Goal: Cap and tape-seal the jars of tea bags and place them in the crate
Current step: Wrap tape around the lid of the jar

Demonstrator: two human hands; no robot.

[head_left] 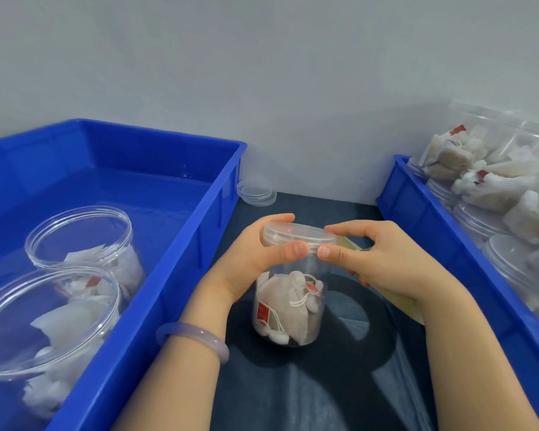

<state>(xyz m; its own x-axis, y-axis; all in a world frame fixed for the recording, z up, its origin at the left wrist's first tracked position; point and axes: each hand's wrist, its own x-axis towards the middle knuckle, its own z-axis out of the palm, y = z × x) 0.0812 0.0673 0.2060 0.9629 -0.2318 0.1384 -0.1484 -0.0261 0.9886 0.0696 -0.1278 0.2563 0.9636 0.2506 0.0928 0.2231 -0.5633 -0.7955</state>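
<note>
I note bare mat [311, 206] beyond the fingers [282, 217], loose lid [256, 194] farther; left crate [181, 259] and right crate [417, 209] wall both flanks.

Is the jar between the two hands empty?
No, the clear jar, whose lid the left hand and right hand grip, holds several white tea bags with strings and red tags.

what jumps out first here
Mid-table, the left hand and right hand grip the lid on a clear jar of tea bags. Then the big blue crate on the left, holding two more jars.
</note>
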